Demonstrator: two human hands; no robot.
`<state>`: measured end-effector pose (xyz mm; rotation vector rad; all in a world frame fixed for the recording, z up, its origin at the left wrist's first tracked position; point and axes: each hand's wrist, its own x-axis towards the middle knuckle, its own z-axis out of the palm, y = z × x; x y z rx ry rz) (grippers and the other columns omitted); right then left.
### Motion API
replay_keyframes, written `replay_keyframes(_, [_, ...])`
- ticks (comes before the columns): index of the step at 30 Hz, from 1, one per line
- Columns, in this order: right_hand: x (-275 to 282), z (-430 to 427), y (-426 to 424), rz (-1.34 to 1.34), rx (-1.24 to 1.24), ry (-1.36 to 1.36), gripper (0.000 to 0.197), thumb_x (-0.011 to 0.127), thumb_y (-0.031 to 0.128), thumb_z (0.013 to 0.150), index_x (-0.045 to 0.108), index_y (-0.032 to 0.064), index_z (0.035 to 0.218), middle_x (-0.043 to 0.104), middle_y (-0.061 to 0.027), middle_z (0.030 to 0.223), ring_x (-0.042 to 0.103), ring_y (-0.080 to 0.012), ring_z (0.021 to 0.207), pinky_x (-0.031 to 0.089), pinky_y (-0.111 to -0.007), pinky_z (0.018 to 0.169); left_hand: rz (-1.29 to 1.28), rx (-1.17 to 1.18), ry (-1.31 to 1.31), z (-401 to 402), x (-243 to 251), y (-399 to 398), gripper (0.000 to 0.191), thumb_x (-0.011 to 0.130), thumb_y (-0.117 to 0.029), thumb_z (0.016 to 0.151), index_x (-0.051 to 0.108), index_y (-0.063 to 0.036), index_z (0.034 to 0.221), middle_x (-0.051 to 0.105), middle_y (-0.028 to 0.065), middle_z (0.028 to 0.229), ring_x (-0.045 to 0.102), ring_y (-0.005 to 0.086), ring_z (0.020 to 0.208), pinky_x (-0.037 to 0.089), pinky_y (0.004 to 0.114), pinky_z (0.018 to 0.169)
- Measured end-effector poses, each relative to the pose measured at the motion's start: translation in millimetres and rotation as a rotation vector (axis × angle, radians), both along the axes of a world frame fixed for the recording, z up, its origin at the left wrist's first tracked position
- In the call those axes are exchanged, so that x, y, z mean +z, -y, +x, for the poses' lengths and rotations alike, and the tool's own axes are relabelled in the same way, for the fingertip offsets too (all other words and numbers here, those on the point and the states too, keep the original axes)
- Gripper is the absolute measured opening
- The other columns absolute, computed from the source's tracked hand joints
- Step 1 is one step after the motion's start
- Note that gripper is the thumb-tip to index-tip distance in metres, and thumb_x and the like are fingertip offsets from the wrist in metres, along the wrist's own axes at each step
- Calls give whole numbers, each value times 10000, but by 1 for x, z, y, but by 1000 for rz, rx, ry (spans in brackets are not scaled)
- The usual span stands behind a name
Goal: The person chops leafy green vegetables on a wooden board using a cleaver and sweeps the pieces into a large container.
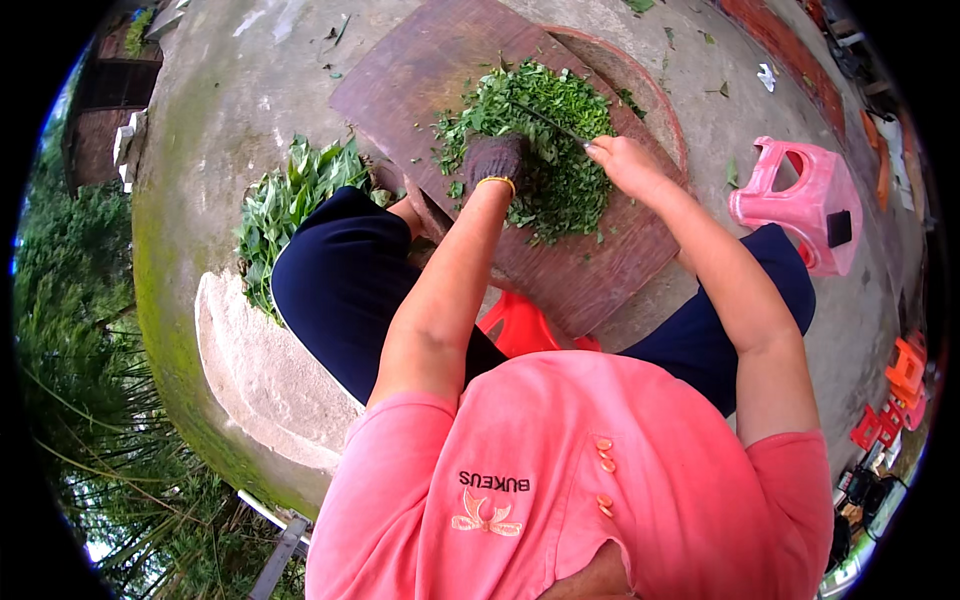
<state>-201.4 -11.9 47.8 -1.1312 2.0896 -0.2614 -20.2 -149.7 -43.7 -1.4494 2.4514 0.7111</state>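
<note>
A heap of chopped green leaves [574, 97] covers the middle of a brown wooden board [420, 82]. My left hand [495, 159], in a dark knitted glove with a yellow cuff, curls down over the leaves at the heap's near left side. Its fingertips are hidden. Larger leaves stick out beside the glove. My right hand [621, 163] is bare and grips the handle of a knife [553, 123]. Seen nearly edge-on, its thin dark blade reaches left over the heap, just beyond the glove.
Under the board shows the rim of a round basin [667, 112]. Whole leafy stems [300, 195] lie by my left knee, near a pale powdery patch [262, 375]. A pink plastic stool [802, 195] bearing a dark flat object [839, 228] stands right. Red plastic [517, 326] shows between my legs.
</note>
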Motion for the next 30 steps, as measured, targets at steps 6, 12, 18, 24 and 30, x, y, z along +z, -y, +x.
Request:
replay_keyframes(6, [-5,34,-17,-16,62,-112,383,497,445,1048,662,110,1137,726,-199,1069,679,-434,1021,518,-565,869,33,257,-22,3,-2,-19,344,551,-296,965,790,-86,1095,733,161,1220,696,349,1130,541,478,918])
replay_keyframes(12, [-5,58,-21,14,75,-29,380,491,439,1052,659,111,1145,726,-196,1067,679,-443,1010,521,-560,853,-123,111,39,21,-42,-21,242,608,-187,901,780,-59,1013,740,210,1101,718,388,1027,561,487,845])
replay_keyframes(18, [-9,68,-5,99,8,145,375,472,389,1071,644,63,1134,709,-174,892,696,-370,715,559,-492,692,-15,417,-111,31,-44,-20,183,649,-156,843,754,-52,952,744,221,1025,719,407,1005,574,479,832])
replay_keyframes(24, [0,69,32,319,-101,282,397,459,397,1068,622,37,1096,632,-131,714,618,-277,452,544,-435,478,31,416,-90,33,-40,-18,179,675,-166,836,756,-81,971,754,195,1010,729,386,990,583,466,821])
replay_keyframes(30, [-31,71,48,273,81,99,394,471,368,1058,655,37,1167,716,-205,965,706,-372,815,554,-503,757,92,475,-128,31,-41,-20,241,706,-155,798,741,-61,1017,737,230,1041,705,418,1029,568,487,864])
